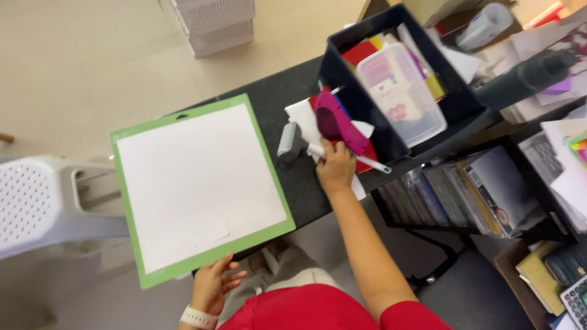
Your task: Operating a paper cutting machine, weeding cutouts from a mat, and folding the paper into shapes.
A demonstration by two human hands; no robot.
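Nearest the body, the left hand (213, 282) pinches the near edge of a square green cutting mat with a white sheet on it (199, 183), held flat, its far corner over the dark table (275, 101). Farther out, the right hand (335, 166) lies curled on a white-handled tool (351, 157); a magenta plastic tool (337, 122) lies just beyond its fingers, long axis running away and leftward, against the dark bin (367, 116).

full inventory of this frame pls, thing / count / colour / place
Square cutting mat with white sheet: 1, green border, on the black table's left edge, overhanging.
Black table: 1, centre.
Magenta handheld tool: 1, on the paper pile.
Small grey scraper: 1, right of the mat.
Paper pile: white, red, blue sheets, under the tool.
Black bin: 1, table's right end.
Clear plastic lidded box: 1, inside the bin.
White plastic chair: 1, far left.
Calculator: 1, bottom right.
Left hand: holds the mat's lower edge; white wristband.
Right hand: on the paper pile, at the tool.
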